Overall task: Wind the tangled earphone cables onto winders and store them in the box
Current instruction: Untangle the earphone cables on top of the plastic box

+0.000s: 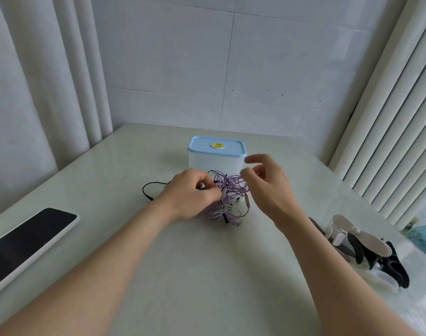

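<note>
Head view: your left hand point(192, 190) pinches the tangled earphone cables point(231, 197), anchoring them at the table point(207, 275) centre before the box point(216, 158). Your right hand point(267, 187) hovers open-fingered, probably seeking a loose strand.

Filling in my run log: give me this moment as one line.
stage: untangling | left hand: pinches cable tangle | right hand: open, beside tangle | box: lid on, behind tangle | winders: untouched, far right

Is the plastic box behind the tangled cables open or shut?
Shut: the blue lid sits flat on the box, covering its whole top.
</note>
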Demonstrator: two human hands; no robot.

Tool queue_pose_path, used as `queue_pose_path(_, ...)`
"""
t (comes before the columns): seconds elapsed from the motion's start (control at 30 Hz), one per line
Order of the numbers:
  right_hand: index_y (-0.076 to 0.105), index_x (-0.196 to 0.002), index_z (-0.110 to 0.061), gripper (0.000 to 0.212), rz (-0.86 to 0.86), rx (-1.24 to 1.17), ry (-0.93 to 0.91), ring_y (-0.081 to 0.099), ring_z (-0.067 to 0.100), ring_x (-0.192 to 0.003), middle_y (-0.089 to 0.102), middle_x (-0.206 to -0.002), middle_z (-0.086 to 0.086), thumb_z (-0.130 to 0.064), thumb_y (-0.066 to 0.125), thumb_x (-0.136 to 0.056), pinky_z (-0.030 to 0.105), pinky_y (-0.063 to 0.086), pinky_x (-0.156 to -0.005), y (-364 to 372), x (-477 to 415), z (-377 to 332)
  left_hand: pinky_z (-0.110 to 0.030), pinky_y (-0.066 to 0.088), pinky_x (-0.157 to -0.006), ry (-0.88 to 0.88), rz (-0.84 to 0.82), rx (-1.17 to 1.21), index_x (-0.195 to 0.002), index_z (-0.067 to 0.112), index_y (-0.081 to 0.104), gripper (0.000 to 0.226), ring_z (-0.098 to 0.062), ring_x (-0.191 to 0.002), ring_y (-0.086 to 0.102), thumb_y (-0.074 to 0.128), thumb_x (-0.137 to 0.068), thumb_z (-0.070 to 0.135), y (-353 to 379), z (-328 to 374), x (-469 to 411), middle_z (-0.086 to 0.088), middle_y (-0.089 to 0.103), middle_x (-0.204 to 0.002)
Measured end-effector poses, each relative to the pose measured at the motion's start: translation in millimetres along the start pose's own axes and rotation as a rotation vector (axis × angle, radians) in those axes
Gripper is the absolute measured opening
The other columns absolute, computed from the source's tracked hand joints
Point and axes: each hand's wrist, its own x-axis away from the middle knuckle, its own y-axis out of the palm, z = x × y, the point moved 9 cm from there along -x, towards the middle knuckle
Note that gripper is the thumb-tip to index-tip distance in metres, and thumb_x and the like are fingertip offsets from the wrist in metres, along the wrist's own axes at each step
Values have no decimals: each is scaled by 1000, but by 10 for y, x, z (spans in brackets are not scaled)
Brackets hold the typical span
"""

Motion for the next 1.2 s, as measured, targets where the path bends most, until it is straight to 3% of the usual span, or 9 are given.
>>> queue_pose_path(0.1,70,-125,-37,40,-156,136,-34,65,13,-107,69,-115,-5,-47,72,-86,37,54,-98,200,40,13,-34,50,-73,-17,171,69,-67,17,69,30,-14,-72,64,52,-76,40,-166,22,1,6,68,-65)
queue_pose_path(0.27,78,-99,-32,16,-161,150,15,71,10,-88,74,-90,-10,-28,77,-84,37,60,-89,190,48,96,-39,50,-85,70,412,-152,-98,13,68,23,-29,-86,62,50,-91,0,-361,-80,-24,0,63,-87)
queue_pose_path(0.37,78,-97,-35,18,-153,163,-4,70,11,-84,73,-89,-8,-25,75,-82,33,59,-83,199,35,90,-37,48,-98,75,280,-215,-117,23,72,32,-21,-91,58,57,-92,9,-222,-113,-75,1,50,-111)
queue_pose_path(0.47,78,-101,-36,20,-154,160,-62,69,8,-87,74,-89,-10,-25,75,-85,26,54,-80,236,29,48,-40,41,-99,57,230,-301,-110,38,74,22,-14,-97,55,63,-94,29,-142,-82,-68,9,46,-115)
queue_pose_path(0.6,81,-104,-29,15,-122,162,-126,69,2,-92,72,-88,-19,-27,75,-90,22,50,-83,239,16,-20,-39,37,-88,169,414,-361,-91,31,78,11,-24,-107,50,69,-95,36,-252,53,-5,7,55,-110)
queue_pose_path(0.77,75,-115,-33,25,-131,189,-184,57,3,-107,59,-106,-15,-28,75,-90,15,39,-91,277,66,-89,-38,49,-88,353,591,-145,-88,17,71,14,-17,-92,63,63,-98,24,-476,186,79,5,68,-93)
queue_pose_path(0.87,69,-127,-34,41,-164,197,-151,56,7,-109,60,-107,-16,-38,78,-86,21,40,-93,303,87,-65,-20,48,-74,337,539,60,-92,17,68,11,-2,-83,66,62,-101,16,-502,245,99,11,71,-81)
queue_pose_path(1.07,73,-115,-30,34,-151,100,-99,67,5,-76,75,-82,-9,-31,81,-83,26,53,-78,262,69,-28,-22,30,-51,255,361,183,-86,18,68,21,-12,-49,36,55,-97,6,-411,282,83,1,45,-51)
queue_pose_path(1.2,75,-108,-29,26,-78,-2,-136,72,3,-83,77,-87,-12,-20,80,-83,31,60,-84,179,52,-82,-29,39,-57,206,271,78,-75,22,68,24,-11,-49,42,79,-88,39,-281,268,81,0,51,-48)
